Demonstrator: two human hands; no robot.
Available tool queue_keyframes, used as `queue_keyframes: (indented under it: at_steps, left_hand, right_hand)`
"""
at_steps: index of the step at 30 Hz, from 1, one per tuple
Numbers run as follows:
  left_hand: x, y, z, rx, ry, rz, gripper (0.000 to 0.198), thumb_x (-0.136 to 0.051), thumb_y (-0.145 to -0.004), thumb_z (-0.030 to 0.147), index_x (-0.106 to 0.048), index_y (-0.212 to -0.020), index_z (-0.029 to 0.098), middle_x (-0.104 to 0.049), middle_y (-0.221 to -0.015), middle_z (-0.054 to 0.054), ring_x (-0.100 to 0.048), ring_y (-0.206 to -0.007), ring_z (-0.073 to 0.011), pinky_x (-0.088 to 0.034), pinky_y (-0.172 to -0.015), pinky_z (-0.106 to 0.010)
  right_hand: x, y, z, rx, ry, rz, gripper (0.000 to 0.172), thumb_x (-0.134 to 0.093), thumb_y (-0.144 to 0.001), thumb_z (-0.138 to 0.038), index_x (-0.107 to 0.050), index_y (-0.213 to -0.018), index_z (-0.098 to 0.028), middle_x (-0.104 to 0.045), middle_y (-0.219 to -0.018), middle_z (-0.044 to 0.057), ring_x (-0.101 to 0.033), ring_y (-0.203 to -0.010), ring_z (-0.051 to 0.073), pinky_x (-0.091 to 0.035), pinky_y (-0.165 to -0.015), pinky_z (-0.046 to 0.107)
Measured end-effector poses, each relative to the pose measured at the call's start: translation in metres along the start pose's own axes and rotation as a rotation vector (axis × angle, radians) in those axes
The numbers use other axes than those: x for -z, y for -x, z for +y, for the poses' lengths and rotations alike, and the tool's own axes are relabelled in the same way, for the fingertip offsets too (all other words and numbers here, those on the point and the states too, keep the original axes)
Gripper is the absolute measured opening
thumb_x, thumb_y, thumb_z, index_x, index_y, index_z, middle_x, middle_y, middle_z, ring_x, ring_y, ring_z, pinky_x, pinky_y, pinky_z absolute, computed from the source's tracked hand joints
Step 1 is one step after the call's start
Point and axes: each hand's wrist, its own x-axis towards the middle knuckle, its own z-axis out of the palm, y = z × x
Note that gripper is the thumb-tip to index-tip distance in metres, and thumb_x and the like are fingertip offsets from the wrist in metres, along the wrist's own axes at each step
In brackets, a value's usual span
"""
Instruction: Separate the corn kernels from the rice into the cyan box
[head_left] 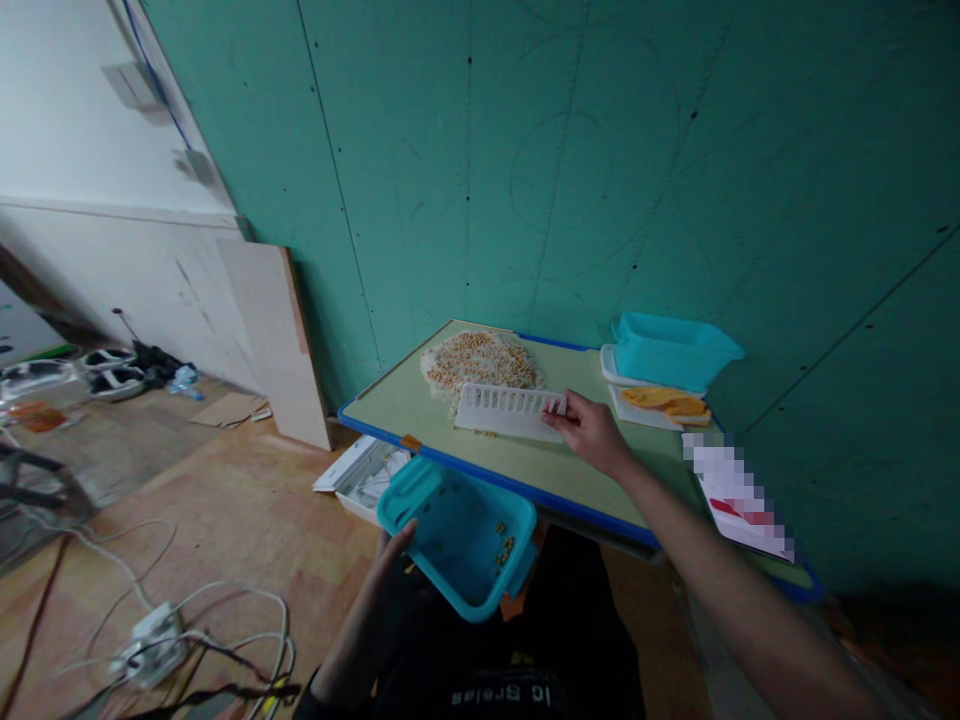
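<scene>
My right hand [592,432] grips the right end of a white slotted plastic piece [504,410] that lies on the green table [390,400], just in front of a heap of grain and kernels [480,362]. My left hand [394,545] holds a blue plastic bin [459,535] by its near left corner, below the table's blue front edge and above my lap. A few kernels lie inside the bin.
At the table's back right stands another blue bin [671,350] on white trays, with orange pieces [667,402] in front. A paper [739,500] lies at the right. A white box [364,475], a leaning board [274,340], cables and a power strip [154,640] are on the floor.
</scene>
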Motion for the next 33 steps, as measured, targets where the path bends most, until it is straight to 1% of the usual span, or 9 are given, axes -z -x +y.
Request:
queue_keyframes:
  at_steps: [3, 6, 8, 11, 14, 21, 26, 30, 33]
  left_hand:
    - [-0.001, -0.003, 0.003, 0.002, -0.019, 0.008, 0.075, -0.092, -0.091, 0.051, -0.066, -0.156, 0.024, -0.084, -0.096, -0.013, -0.084, -0.101, -0.0394, -0.068, -0.078, -0.045]
    - [-0.002, -0.005, 0.009, -0.032, -0.037, 0.017, 0.066, -0.084, -0.100, 0.046, -0.063, -0.158, 0.021, -0.080, -0.090, -0.007, -0.077, -0.076, -0.0241, -0.064, -0.067, -0.034]
    - [-0.004, -0.004, 0.012, -0.057, -0.038, 0.021, 0.060, -0.077, -0.105, 0.041, -0.060, -0.160, 0.023, -0.080, -0.094, -0.006, -0.074, -0.071, -0.0199, -0.065, -0.066, -0.033]
    - [-0.008, 0.001, 0.013, -0.055, -0.029, 0.031, 0.078, -0.084, -0.098, 0.043, -0.052, -0.169, 0.035, -0.085, -0.110, -0.011, -0.084, -0.094, -0.0334, -0.069, -0.074, -0.042]
    - [-0.014, 0.007, 0.013, -0.030, -0.021, 0.046, 0.103, -0.092, -0.088, 0.048, -0.040, -0.177, 0.039, -0.084, -0.130, -0.017, -0.083, -0.121, -0.0444, -0.070, -0.086, -0.049]
    - [-0.020, 0.015, 0.015, -0.045, -0.008, 0.032, 0.110, -0.097, -0.084, 0.049, -0.036, -0.176, 0.042, -0.073, -0.155, -0.018, -0.081, -0.128, -0.0439, -0.069, -0.094, -0.053]
    - [-0.021, 0.017, 0.010, -0.078, 0.029, 0.017, 0.100, -0.099, -0.081, 0.052, -0.049, -0.166, 0.039, -0.077, -0.149, -0.016, -0.081, -0.127, -0.0444, -0.070, -0.093, -0.052]
    - [-0.025, 0.012, 0.010, -0.132, 0.045, -0.004, 0.090, -0.103, -0.076, 0.040, -0.063, -0.156, 0.034, -0.085, -0.134, -0.014, -0.080, -0.131, -0.0465, -0.069, -0.098, -0.052]
    - [-0.026, 0.013, 0.009, -0.148, 0.050, -0.004, 0.091, -0.101, -0.080, 0.039, -0.060, -0.160, 0.032, -0.083, -0.140, -0.015, -0.078, -0.136, -0.0450, -0.069, -0.102, -0.052]
  right_hand:
    - [0.001, 0.000, 0.001, -0.008, 0.023, 0.003, 0.031, -0.075, -0.093, -0.053, -0.062, -0.084, -0.027, -0.077, -0.074, 0.003, -0.075, -0.069, 0.024, -0.057, -0.066, 0.030]
    - [0.002, 0.001, -0.001, -0.006, 0.039, 0.013, 0.030, -0.076, -0.093, -0.051, -0.063, -0.083, -0.026, -0.076, -0.072, 0.002, -0.073, -0.068, 0.023, -0.055, -0.064, 0.029]
    - [0.003, 0.003, -0.003, -0.005, 0.038, 0.017, 0.030, -0.076, -0.094, -0.050, -0.062, -0.082, -0.026, -0.076, -0.072, 0.002, -0.072, -0.068, 0.023, -0.055, -0.062, 0.029]
    - [0.003, 0.006, -0.007, -0.005, 0.030, 0.005, 0.032, -0.078, -0.094, -0.052, -0.063, -0.081, -0.027, -0.075, -0.071, 0.002, -0.072, -0.067, 0.022, -0.055, -0.061, 0.029]
    - [0.004, 0.008, -0.009, 0.005, 0.026, -0.007, 0.032, -0.078, -0.094, -0.053, -0.064, -0.083, -0.026, -0.076, -0.072, 0.002, -0.074, -0.067, 0.023, -0.056, -0.062, 0.029]
    - [0.005, 0.023, -0.019, 0.047, 0.101, -0.054, 0.026, -0.075, -0.100, -0.049, -0.079, -0.094, -0.025, -0.086, -0.082, 0.007, -0.082, -0.070, 0.027, -0.061, -0.063, 0.031]
    - [0.005, 0.053, -0.033, 0.225, 0.361, -0.009, 0.031, -0.064, -0.112, -0.042, -0.086, -0.100, -0.025, -0.088, -0.082, 0.007, -0.084, -0.068, 0.024, -0.060, -0.062, 0.028]
    - [0.006, 0.075, -0.042, 0.356, 0.487, 0.062, 0.031, -0.059, -0.117, -0.034, -0.087, -0.105, -0.026, -0.091, -0.090, 0.007, -0.086, -0.069, 0.022, -0.062, -0.066, 0.027]
    - [0.009, 0.087, -0.046, 0.391, 0.522, 0.105, 0.029, -0.059, -0.117, -0.029, -0.087, -0.107, -0.027, -0.091, -0.089, 0.005, -0.086, -0.068, 0.022, -0.065, -0.068, 0.027]
